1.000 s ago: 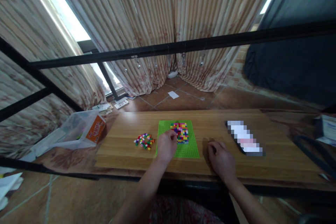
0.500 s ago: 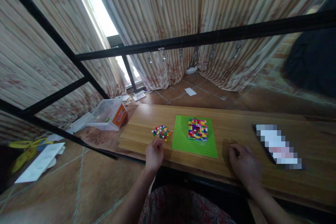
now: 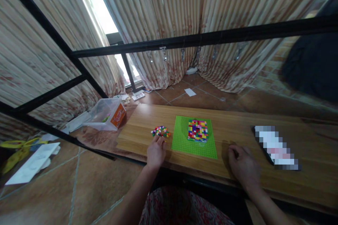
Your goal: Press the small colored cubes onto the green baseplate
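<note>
My left hand reaches to the near edge of a small pile of loose, mixed-colour toy bricks, its fingers stretched forward and touching or just above them. Whether a brick sits under the fingertips is too small to tell. Right of the pile lies a green studded baseplate. On it stands a low, roughly square block of multicoloured bricks with a dark gap near its middle. My right hand rests on the table beyond the baseplate's right side, fingers curled in, with nothing visible in them.
The wooden table carries a phone with a blurred screen at right. A clear plastic box with an orange label stands past the table's left end. A black metal rail crosses in front of the curtains.
My left hand has moved forward to the loose bricks and its fingers have straightened. My right hand stays curled on the table. The whole view has shifted slightly.
</note>
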Action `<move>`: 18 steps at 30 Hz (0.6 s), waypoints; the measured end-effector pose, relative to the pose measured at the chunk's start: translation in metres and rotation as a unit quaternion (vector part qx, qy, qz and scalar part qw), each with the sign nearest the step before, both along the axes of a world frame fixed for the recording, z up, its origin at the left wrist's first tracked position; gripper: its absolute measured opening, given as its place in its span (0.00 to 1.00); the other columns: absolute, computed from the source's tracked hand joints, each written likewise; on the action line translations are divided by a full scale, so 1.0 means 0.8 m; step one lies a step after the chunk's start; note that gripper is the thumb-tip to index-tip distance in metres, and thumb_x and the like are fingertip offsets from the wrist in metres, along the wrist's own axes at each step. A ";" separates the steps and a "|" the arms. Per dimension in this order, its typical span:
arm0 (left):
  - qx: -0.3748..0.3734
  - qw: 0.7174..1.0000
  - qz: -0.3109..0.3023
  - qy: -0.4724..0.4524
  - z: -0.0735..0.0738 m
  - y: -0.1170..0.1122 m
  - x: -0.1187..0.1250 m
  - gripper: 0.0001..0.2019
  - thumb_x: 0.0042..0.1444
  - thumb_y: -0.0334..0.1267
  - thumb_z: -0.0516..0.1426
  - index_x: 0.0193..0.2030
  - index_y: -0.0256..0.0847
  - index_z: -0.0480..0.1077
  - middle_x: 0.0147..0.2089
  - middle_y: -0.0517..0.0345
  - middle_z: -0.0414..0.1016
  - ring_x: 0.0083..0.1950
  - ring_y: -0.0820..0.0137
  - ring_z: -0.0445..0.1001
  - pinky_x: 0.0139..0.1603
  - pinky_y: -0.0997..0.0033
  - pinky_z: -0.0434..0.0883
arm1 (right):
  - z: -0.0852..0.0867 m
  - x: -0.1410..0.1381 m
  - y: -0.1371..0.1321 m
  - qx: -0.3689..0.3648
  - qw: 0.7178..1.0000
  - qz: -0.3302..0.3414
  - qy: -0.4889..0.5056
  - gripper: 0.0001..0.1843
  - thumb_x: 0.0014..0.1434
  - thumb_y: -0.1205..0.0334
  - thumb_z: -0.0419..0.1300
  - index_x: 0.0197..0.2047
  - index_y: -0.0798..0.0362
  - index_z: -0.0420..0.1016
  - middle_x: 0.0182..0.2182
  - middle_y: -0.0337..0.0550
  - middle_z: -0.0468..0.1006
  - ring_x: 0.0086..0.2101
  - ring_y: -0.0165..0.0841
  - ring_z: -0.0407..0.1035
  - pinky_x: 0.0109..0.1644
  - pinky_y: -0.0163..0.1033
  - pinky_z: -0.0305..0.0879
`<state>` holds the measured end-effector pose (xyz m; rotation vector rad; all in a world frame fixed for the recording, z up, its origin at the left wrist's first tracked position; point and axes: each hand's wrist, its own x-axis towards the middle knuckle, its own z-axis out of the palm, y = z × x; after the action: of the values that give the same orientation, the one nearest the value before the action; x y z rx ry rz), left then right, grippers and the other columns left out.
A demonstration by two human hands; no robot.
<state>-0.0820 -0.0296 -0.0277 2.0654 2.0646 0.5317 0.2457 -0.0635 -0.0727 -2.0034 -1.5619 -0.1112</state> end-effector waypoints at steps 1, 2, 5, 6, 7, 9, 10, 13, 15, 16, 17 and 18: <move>0.001 1.000 -0.002 0.009 0.000 0.000 0.000 0.09 0.64 0.33 0.51 0.42 0.43 0.72 0.47 0.53 0.75 0.46 0.66 0.75 0.43 0.70 0.68 | 0.000 -0.001 0.000 -0.004 1.000 -0.002 0.003 0.14 0.63 0.56 0.51 0.39 0.53 0.76 0.39 0.48 0.77 0.30 0.36 0.68 0.30 0.39 0.58; 0.003 1.000 -0.005 0.018 0.000 0.000 0.000 0.08 0.64 0.32 0.51 0.42 0.43 0.71 0.47 0.52 0.74 0.46 0.65 0.75 0.43 0.70 0.68 | 0.001 -0.001 0.000 -0.006 1.000 -0.002 0.006 0.14 0.63 0.56 0.51 0.39 0.53 0.76 0.39 0.48 0.77 0.30 0.36 0.68 0.30 0.38 0.57; 0.013 0.999 -0.014 0.035 -0.001 -0.001 0.002 0.07 0.64 0.32 0.50 0.41 0.42 0.69 0.47 0.50 0.74 0.45 0.63 0.75 0.42 0.68 0.68 | 0.002 -0.002 0.001 -0.006 1.000 -0.004 0.008 0.14 0.63 0.57 0.51 0.39 0.53 0.76 0.38 0.47 0.77 0.30 0.35 0.68 0.31 0.38 0.57; 0.018 0.999 -0.013 0.034 -0.001 -0.002 0.003 0.06 0.64 0.32 0.50 0.41 0.41 0.69 0.46 0.49 0.74 0.45 0.63 0.75 0.41 0.68 0.67 | 0.002 -0.003 0.001 -0.005 1.000 -0.004 0.009 0.14 0.63 0.57 0.51 0.39 0.53 0.76 0.38 0.47 0.77 0.30 0.35 0.68 0.31 0.38 0.57; 0.022 0.999 -0.012 0.029 -0.001 -0.003 0.004 0.06 0.64 0.32 0.50 0.41 0.41 0.68 0.46 0.49 0.74 0.44 0.63 0.75 0.41 0.68 0.67 | 0.002 -0.003 0.001 -0.005 1.000 -0.002 0.010 0.14 0.63 0.57 0.51 0.38 0.53 0.76 0.38 0.47 0.77 0.30 0.35 0.68 0.32 0.38 0.58; 0.027 1.000 -0.011 0.008 0.000 -0.003 0.007 0.06 0.64 0.32 0.50 0.40 0.41 0.68 0.42 0.50 0.75 0.42 0.63 0.76 0.39 0.68 0.67 | 0.001 -0.002 0.001 -0.002 1.000 0.004 0.014 0.14 0.64 0.57 0.51 0.38 0.53 0.76 0.38 0.47 0.77 0.31 0.35 0.69 0.33 0.38 0.59; 0.028 1.000 -0.011 -0.007 0.001 -0.003 0.009 0.05 0.64 0.32 0.50 0.40 0.41 0.67 0.40 0.51 0.75 0.40 0.64 0.76 0.38 0.68 0.66 | 0.001 -0.002 0.002 -0.001 1.000 0.006 0.015 0.14 0.64 0.57 0.51 0.38 0.53 0.76 0.38 0.47 0.77 0.31 0.35 0.69 0.33 0.38 0.59; 0.039 0.997 -0.021 -0.067 0.005 0.004 0.018 0.05 0.62 0.31 0.51 0.37 0.41 0.67 0.34 0.55 0.74 0.36 0.66 0.75 0.36 0.70 0.65 | 0.001 -0.003 0.002 0.005 1.000 0.007 0.015 0.15 0.64 0.57 0.50 0.38 0.54 0.76 0.38 0.48 0.77 0.31 0.35 0.69 0.34 0.38 0.59; 0.060 0.991 -0.040 -0.113 0.008 0.011 0.028 0.06 0.61 0.30 0.51 0.35 0.41 0.67 0.33 0.57 0.73 0.35 0.68 0.74 0.35 0.71 0.65 | 0.002 -0.004 0.002 0.010 1.000 0.007 0.017 0.15 0.64 0.57 0.50 0.37 0.53 0.76 0.37 0.47 0.77 0.31 0.35 0.69 0.34 0.38 0.59; 0.072 0.987 -0.053 -0.131 0.010 0.015 0.033 0.06 0.60 0.30 0.51 0.34 0.41 0.67 0.33 0.57 0.73 0.35 0.69 0.74 0.36 0.72 0.65 | 0.003 -0.004 0.002 0.011 1.000 0.005 0.019 0.15 0.64 0.57 0.50 0.37 0.53 0.76 0.37 0.47 0.77 0.31 0.35 0.69 0.34 0.38 0.59; 0.084 0.984 -0.066 -0.146 0.012 0.019 0.039 0.07 0.60 0.29 0.52 0.33 0.41 0.67 0.33 0.58 0.73 0.36 0.69 0.73 0.36 0.73 0.66 | 0.003 -0.005 0.002 0.011 1.000 0.004 0.020 0.15 0.64 0.57 0.50 0.37 0.53 0.76 0.37 0.47 0.78 0.31 0.35 0.69 0.34 0.38 0.59; 0.093 0.980 -0.079 -0.156 0.014 0.023 0.046 0.07 0.59 0.28 0.52 0.32 0.41 0.67 0.33 0.58 0.73 0.36 0.70 0.73 0.37 0.73 0.66 | 0.003 -0.005 0.002 0.010 1.000 0.004 0.020 0.15 0.64 0.57 0.50 0.37 0.53 0.76 0.37 0.47 0.78 0.31 0.35 0.69 0.34 0.38 0.59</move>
<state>-0.0451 -0.0116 -0.0164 2.0598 1.7155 0.9821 0.2417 -0.0620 -0.0700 -1.9718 -1.5370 -0.0831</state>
